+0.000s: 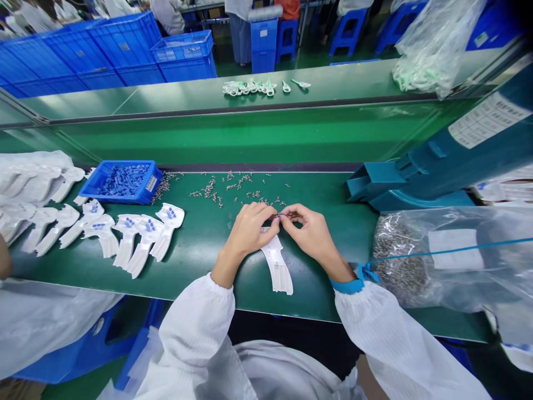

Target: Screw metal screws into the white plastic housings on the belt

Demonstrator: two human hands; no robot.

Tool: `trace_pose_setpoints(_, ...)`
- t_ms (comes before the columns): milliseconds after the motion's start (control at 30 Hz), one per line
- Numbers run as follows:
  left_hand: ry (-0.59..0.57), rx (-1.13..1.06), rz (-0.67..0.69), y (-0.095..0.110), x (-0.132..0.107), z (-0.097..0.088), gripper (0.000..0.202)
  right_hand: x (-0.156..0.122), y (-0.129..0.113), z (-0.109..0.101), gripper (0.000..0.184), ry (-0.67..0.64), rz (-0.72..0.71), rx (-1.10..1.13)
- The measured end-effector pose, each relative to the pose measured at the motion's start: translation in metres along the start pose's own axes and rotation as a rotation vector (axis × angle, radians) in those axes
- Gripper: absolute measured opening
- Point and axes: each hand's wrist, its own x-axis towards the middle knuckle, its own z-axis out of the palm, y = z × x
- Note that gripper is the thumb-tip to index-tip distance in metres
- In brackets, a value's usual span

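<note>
Blue crates stood at eleven o'clock, a teal machine at two, a clear bag of metal parts at four.

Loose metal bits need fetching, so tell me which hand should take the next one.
Left, probably: the left hand sits closest below the thickest spread of loose metal bits, while the right hand lies farther off.
</note>
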Motion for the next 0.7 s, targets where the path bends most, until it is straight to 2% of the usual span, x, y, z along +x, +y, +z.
trace_pose_setpoints(133,-0.022,-0.022,-0.013,-0.0011,0.0001,-0.0011,0.020,-0.0010,-0.0027,-0.0007,0.003,-0.021,-0.095,-0.090)
trace_pose_setpoints(367,-0.028,-0.195,-0.101,0.0000,0.0012,0.0011,0.045,-0.0044,-0.0041,-0.0052,0.008,-0.018,-0.316,-0.249)
trace_pose_setpoints(633,-0.056,-0.265,-0.185,-0.0014,0.0018,0.0036,0.056,-0.0053,0.0010,-0.0038,0.012,-0.028,-0.418,-0.315)
trace_pose_setpoints(700,-0.077,-0.258,-0.175,-0.0019,0.0024,0.0020,0.057,-0.0041,0.0020,-0.0036,0.012,-0.030,-0.394,-0.297)
